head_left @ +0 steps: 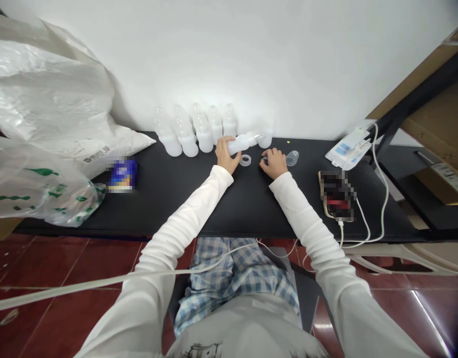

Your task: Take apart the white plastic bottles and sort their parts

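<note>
My left hand [226,155] is wrapped round a translucent plastic bottle [245,142] that lies tilted over the black table [199,199]. A clear ring [245,160] rests on the table just right of that hand. My right hand [274,162] is curled with its fingertips pressed on a small item on the table that I cannot make out. A clear cap [292,158] lies just right of it. Several white bottles [193,130] stand in a row against the wall behind my hands.
Large plastic bags [38,149] fill the table's left end, with a blue packet [121,175] beside them. At the right lie a phone [336,195] on a white cable [381,199] and a white box [348,148]. Red tiled floor lies below.
</note>
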A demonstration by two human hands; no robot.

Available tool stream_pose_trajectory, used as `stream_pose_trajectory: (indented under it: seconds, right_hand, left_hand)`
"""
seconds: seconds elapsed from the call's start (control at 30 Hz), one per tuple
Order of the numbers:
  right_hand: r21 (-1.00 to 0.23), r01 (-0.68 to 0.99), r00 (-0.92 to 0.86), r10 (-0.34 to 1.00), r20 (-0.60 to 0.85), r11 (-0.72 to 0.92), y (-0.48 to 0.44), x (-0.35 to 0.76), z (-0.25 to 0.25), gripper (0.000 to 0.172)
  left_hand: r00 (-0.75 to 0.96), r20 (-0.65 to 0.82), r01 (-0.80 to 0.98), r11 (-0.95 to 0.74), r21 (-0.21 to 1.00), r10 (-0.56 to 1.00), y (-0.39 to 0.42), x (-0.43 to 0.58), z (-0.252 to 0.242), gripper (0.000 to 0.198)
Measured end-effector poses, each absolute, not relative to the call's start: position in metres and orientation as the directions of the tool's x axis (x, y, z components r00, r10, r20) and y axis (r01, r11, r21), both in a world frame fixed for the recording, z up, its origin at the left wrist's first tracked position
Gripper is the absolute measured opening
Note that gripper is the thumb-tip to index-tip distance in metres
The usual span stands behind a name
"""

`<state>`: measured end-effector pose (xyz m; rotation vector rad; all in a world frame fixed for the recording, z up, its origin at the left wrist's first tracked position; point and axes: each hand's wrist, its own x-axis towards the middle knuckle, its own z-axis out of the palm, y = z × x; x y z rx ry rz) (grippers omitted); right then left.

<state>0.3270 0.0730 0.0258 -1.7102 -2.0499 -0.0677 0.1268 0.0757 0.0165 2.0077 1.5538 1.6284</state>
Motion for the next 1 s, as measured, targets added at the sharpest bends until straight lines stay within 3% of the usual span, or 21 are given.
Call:
stream_pose_trajectory:
  seconds: [0.07,0.17,0.27,0.4,0.5,0.67,0.83,1.0]
  right_hand:
    - [-0.289,0.936,-0.073,0.913,0.402,0.202,0.073,0.328,0.029,0.031]
    - [-0.448,0.867,0.047,0.861,0.507,0.217,0.073,0.33,0.039,0.036]
    - [-0.58,0.755,0.113,0.81,0.575,0.306,0.07,0.327,0.047,0.052]
    - [-0.589,0.717,0.035,0.824,0.566,0.374,0.061,0.321,0.05,0.057]
    - [-0.595,0.752,0.107,0.839,0.533,0.282,0.058,0.321,0.051,0.064]
    - [-0.567,0.794,0.155,0.829,0.537,0.219,0.056,0.328,0.054,0.071]
    - [-0.543,0.809,0.126,0.834,0.536,0.227,0.054,0.327,0.05,0.079]
    - [-0.445,0.845,0.026,0.809,0.587,0.296,0.049,0.321,0.047,0.082]
  left_hand:
    - [-0.076,0.664,0.62,-0.486,0.616,0.744,0.079,0.123,0.016,0.036]
    - [0.024,0.694,0.645,-0.542,0.539,0.719,0.081,0.118,0.017,0.029]
    - [0.165,0.737,0.641,-0.639,0.425,0.656,0.081,0.117,0.018,0.023]
    - [0.315,0.767,0.579,-0.753,0.312,0.56,0.077,0.119,0.02,0.029]
    - [0.409,0.737,0.544,-0.792,0.277,0.538,0.075,0.12,0.024,0.038]
    - [0.433,0.66,0.519,-0.768,0.375,0.614,0.074,0.121,0.029,0.057]
    - [0.368,0.683,0.475,-0.759,0.445,0.631,0.068,0.123,0.032,0.057]
    - [0.132,0.688,0.323,-0.687,0.651,0.714,0.053,0.129,0.037,0.052]
